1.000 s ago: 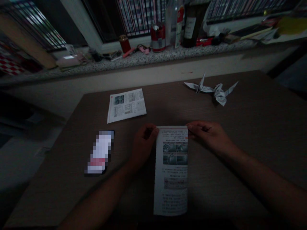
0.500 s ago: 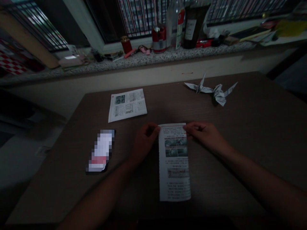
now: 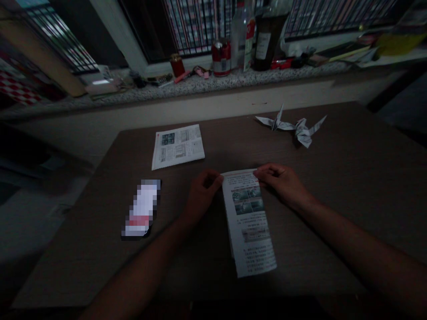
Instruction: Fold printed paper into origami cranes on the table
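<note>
A long folded sheet of printed paper (image 3: 251,231) is between my hands, its narrow far edge held at both corners. My left hand (image 3: 205,189) pinches the far left corner between thumb and fingers. At the far right corner my right hand (image 3: 278,180) has the same kind of pinch. The near end of the paper slants to the right. Text and small dark pictures cover its upper face. Beyond my left hand lies another folded printed sheet (image 3: 178,146), flat on the brown table (image 3: 350,186).
Two folded paper cranes (image 3: 303,133) stand at the back right. A phone (image 3: 142,209) with a lit, blurred screen lies at the left, near my left forearm. Behind the table, the stone windowsill (image 3: 187,89) carries a red can (image 3: 221,58), bottles (image 3: 265,42) and small clutter.
The held paper has turned, its near end swinging to the right. My right hand has shifted slightly away from me and left. Both hands keep their pinch.
</note>
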The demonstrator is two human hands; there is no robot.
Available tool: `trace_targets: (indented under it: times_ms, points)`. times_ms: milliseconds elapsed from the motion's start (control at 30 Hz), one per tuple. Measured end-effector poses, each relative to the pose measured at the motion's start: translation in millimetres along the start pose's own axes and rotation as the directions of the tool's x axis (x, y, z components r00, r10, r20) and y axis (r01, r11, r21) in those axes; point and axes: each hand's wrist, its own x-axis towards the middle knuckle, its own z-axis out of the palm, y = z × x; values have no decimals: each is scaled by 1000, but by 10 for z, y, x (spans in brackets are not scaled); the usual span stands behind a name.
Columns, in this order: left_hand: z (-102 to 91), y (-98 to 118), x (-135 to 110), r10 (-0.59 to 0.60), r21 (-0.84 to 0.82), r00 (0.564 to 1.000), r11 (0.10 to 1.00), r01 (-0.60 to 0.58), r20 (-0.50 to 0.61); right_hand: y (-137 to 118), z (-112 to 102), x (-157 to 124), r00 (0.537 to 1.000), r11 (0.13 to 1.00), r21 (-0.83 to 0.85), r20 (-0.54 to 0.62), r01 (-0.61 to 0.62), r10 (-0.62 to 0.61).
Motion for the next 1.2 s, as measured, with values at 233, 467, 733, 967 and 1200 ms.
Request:
trace_targets:
  times_ms: [233, 467, 733, 967, 1200]
  points:
    - [26, 29, -36, -21, -37, 999, 999, 19, -44, -11, 44, -35, 1000, 998, 65, 14, 24, -25]
    - [-14, 20, -15, 4, 1, 996, 1000, -4, -88, -22, 14, -93, 974, 991, -44, 185, -125, 131]
    - [-81, -31, 112, 91, 293, 992, 954, -63, -84, -58, -19, -190, 853, 590, -624, 289, 512, -435]
    - [-94, -32, 152, 94, 411, 994, 909, -65, -50, -121, 36, -532, 549, 264, -487, 789, 832, -276]
    - [-100, -113, 198, 117, 473, 993, 876, -98, -12, -69, 140, -729, 495, 174, -466, 845, 867, -204]
